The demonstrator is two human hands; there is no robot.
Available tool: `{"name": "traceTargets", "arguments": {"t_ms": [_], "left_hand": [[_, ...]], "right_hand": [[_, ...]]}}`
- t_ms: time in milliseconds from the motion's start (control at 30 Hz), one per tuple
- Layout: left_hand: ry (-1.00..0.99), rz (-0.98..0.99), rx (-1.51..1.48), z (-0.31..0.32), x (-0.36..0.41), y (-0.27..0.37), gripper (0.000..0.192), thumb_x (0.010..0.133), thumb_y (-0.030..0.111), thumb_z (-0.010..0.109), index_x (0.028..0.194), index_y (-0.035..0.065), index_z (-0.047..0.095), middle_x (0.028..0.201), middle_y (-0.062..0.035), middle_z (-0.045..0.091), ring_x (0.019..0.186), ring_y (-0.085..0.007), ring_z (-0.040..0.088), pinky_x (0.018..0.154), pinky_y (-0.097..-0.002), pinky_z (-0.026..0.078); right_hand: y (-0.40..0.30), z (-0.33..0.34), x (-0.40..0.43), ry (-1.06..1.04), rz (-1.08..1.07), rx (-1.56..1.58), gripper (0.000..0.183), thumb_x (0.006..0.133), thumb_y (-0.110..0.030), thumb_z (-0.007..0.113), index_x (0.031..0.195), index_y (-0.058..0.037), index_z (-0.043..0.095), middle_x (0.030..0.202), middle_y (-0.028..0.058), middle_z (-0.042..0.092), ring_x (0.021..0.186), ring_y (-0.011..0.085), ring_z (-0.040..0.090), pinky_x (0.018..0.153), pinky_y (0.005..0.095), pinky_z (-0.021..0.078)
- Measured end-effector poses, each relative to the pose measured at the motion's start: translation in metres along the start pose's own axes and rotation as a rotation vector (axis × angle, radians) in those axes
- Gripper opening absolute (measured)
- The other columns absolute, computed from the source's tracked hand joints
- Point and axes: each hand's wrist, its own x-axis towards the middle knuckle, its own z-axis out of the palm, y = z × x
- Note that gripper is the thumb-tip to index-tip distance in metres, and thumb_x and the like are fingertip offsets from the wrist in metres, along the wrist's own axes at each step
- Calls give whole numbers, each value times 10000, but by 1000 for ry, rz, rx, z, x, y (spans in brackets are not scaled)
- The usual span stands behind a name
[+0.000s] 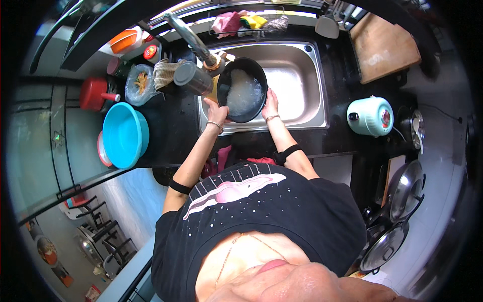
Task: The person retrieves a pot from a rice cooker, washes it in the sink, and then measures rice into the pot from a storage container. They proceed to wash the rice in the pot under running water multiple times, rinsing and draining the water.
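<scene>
Between my two hands I hold a round dark pot [243,90] over the left part of a stainless steel sink [320,94]. Inside the pot lies cloudy water with a whitish mass; what it is I cannot tell. My left hand [217,110] grips the pot's lower left side, fingers partly hidden behind it. On the right side my right hand [271,104] holds the rim and wall. The metal faucet [190,39] reaches over the sink's back left corner, and a grey-lidded container [192,77] stands close to the pot's left.
A turquoise basin [122,136], a bag-lined container of scraps [140,85] and a red pot [92,93] stand left. A mint-green electric cooker [369,116] and wooden cutting board [386,49] are right. Behind the sink hangs a wire rack with sponges [253,21].
</scene>
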Motion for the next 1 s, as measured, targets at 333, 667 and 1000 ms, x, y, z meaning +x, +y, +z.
{"name": "traceTargets", "arguments": {"t_ms": [333,667,1000], "left_hand": [[51,137,546,18,-10,45,952,648,165,555,1333,-67,-64,1092,-398,420,986,-470,494,901,-427,399],[107,258,718,20,-23,62,933,651,150,553,1337,-65,-43,1120,-404,385,991,-480,481,912,-440,381],[176,404,731,18,-25,51,911,655,131,550,1325,-78,-30,1137,-405,341,917,-496,495,878,-465,399]], "right_hand": [[9,-5,5,109,53,384,405,932,-404,325,1011,-48,501,991,101,574,941,238,536,844,381,424],[13,0,1,115,101,512,527,910,-486,312,1097,-27,492,1061,114,551,1021,259,508,908,411,389],[28,3,4,177,84,535,536,896,-512,329,1020,-47,562,976,97,598,944,227,544,873,383,415]]}}
